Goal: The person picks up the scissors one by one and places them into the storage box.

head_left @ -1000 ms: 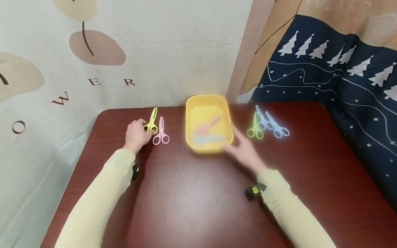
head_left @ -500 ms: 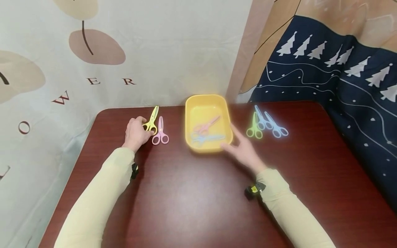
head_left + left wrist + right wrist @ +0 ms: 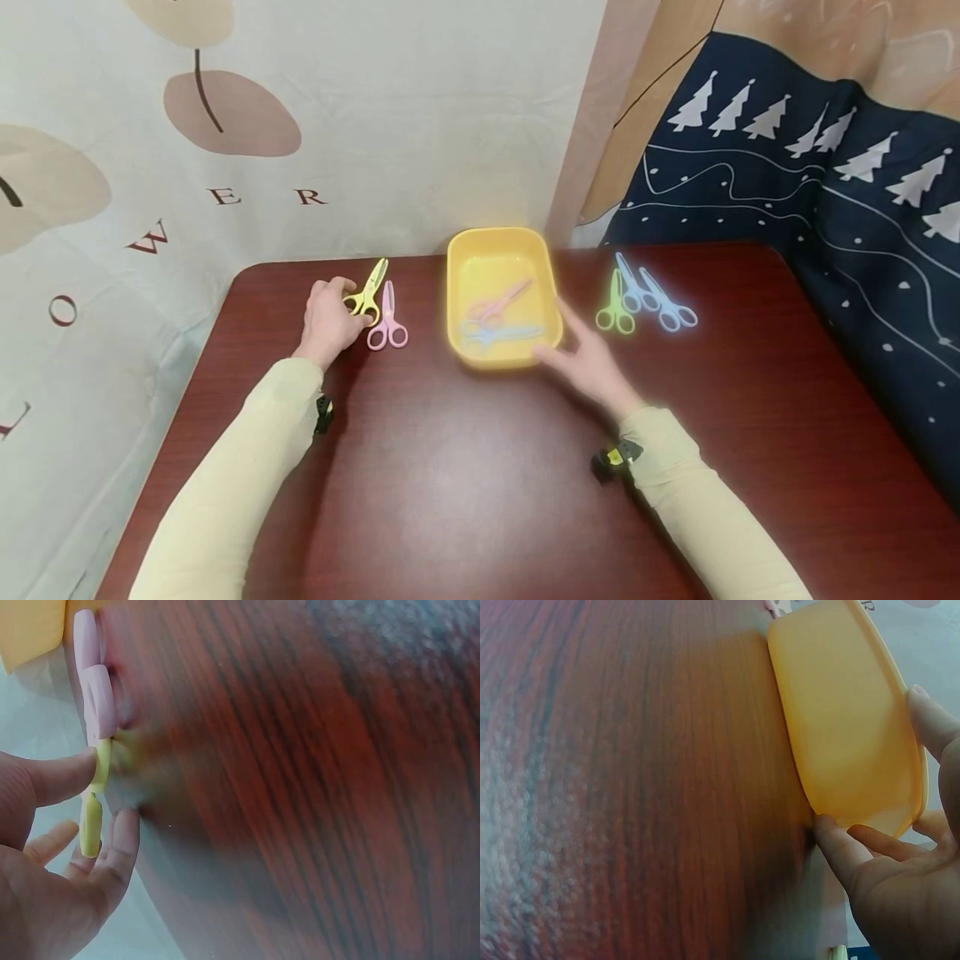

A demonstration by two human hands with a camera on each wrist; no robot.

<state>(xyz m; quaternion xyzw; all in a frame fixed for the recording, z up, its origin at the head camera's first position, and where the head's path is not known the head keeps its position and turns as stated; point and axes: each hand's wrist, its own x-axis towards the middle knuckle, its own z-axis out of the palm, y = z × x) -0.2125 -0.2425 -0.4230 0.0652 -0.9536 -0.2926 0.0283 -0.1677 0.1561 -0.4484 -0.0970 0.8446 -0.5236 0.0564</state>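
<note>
To the left of the yellow tray [image 3: 491, 271], pinches yellow scissors [image 3: 370, 289] by the handle with the left-hand grip [image 3: 327, 323], just beside pink scissors [image 3: 387, 315]. At the tray's right front corner, touches it with the right-hand grip [image 3: 591, 367] spread. Inside it, a pink pair [image 3: 513, 293] and a blue pair [image 3: 508, 333]; to its right on the desk [image 3: 750, 375], green scissors [image 3: 617, 305] and two other blue pairs [image 3: 667, 306].

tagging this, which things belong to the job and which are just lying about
Likely job:
yellow scissors
tray
its pink scissors
its blue scissors
loose pink scissors
green scissors
two loose blue scissors

Just background:
lettered backdrop
navy tree cloth
</note>
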